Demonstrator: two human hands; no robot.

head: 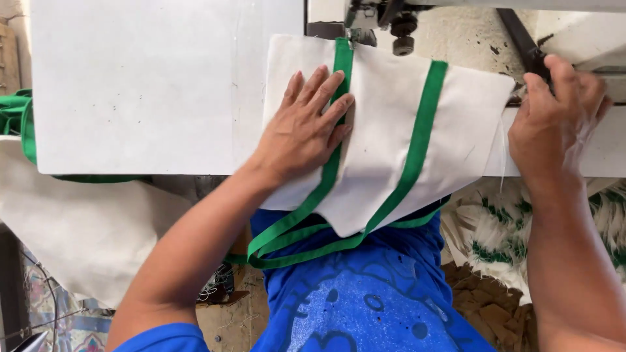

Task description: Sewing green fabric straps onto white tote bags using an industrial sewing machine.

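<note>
Cloth bag under the sewing machine

Left hand point(306, 127) lies flat, fingers spread, on the soft, light cloth bag point(385, 130); right hand point(554, 117) beyond its far edge grips a lever point(521, 45). Best pressed flat beside the green strap point(417, 140).

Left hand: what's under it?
The left hand lies flat on a white canvas panel with green strap trim, its fingers over the strap. The panel rests on the white sewing-machine table; what lies beneath the palm is hidden.
</note>
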